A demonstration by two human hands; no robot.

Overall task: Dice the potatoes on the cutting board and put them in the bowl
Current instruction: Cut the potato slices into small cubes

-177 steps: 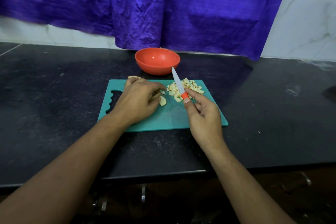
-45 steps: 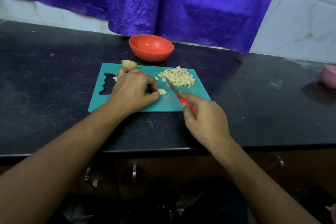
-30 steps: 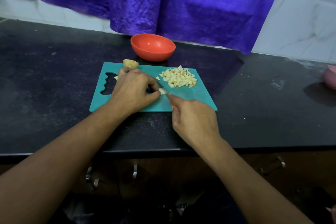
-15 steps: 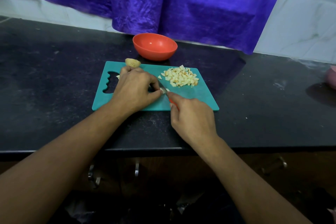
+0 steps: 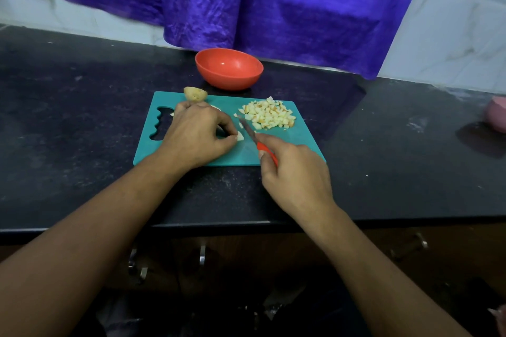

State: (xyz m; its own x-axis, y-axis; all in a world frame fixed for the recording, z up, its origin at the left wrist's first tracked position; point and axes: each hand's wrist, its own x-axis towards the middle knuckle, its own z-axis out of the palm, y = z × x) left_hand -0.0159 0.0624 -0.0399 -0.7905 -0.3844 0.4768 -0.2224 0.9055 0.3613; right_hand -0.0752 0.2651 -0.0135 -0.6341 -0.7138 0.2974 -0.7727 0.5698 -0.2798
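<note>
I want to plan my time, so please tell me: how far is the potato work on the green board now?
Done: a pile of diced potato lies on the board. In hand: the left hand pinches a small potato piece while the right hand holds the knife beside it. Left: another potato chunk waits at the far edge, and the bowl shows no potato yet.

Crinkled purple cloth (image 5: 273, 8) hangs over a white tiled wall (image 5: 451, 22) behind a black stone countertop (image 5: 68, 117). A pink rounded object (image 5: 497, 115) sits at the countertop's right edge.
</note>
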